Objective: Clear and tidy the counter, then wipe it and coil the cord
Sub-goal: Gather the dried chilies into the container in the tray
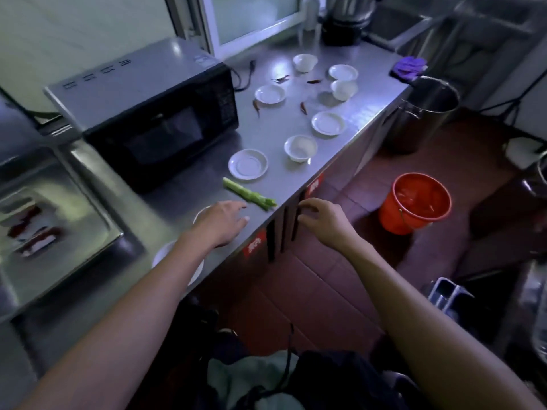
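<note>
The steel counter (284,179) holds several white saucers (248,164) and small white bowls (300,147), several dried red chillies (303,108) and a green vegetable stalk (248,193). My left hand (220,224) hovers over the counter's near edge, fingers apart and empty, just short of the stalk; it partly covers a white dish. My right hand (324,218) is off the counter's front edge, fingers loosely curled, holding nothing. A black cord (242,76) trails behind the microwave (148,113). A purple cloth (410,66) lies at the counter's far right corner.
A sink basin (44,220) sits to the left. On the tiled floor stand a red bucket (414,202) and a tall steel pot (426,113). A white plate (165,255) lies under my left forearm. A black appliance (343,28) stands by the window.
</note>
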`<state>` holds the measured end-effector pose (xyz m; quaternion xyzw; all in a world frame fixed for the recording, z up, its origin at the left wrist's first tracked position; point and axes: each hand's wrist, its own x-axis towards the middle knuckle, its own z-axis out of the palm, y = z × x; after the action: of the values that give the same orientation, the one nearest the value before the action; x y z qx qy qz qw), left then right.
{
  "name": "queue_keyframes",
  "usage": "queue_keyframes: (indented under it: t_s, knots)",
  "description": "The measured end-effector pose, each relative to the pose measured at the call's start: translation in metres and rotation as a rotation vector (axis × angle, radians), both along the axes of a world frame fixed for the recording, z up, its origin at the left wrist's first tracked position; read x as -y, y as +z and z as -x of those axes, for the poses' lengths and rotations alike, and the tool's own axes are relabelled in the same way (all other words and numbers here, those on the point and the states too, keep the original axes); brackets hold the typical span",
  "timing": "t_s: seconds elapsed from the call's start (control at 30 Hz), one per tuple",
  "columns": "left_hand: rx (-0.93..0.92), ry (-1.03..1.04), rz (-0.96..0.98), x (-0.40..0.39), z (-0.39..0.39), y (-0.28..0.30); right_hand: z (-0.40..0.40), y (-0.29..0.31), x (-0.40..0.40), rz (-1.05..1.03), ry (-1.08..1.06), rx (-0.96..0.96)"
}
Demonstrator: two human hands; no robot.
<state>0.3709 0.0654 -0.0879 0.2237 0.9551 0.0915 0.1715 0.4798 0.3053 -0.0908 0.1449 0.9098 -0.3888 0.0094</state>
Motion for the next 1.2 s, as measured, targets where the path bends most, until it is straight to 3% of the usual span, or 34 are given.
queue_keyframes:
  t_s: [0.33,0.47,0.7,1.2]
  knots:
    - [0.059,-0.135,-0.082,-0.089,0.052,-0.024,0.004,-0.02,-0.057,0.022,-0.164,0.05]
    - [0.063,-0.08,-0.18,-0.113,0.112,-0.033,0.052,-0.023,-0.08,-0.032,-0.174,0.08]
    - [0.084,-0.033,-0.171,-0.128,0.199,-0.046,0.163,-0.019,-0.101,-0.144,-0.101,0.142]
    - [0.139,0.163,-0.408,-0.144,0.284,-0.063,0.307,-0.037,-0.127,-0.187,-0.108,0.139]
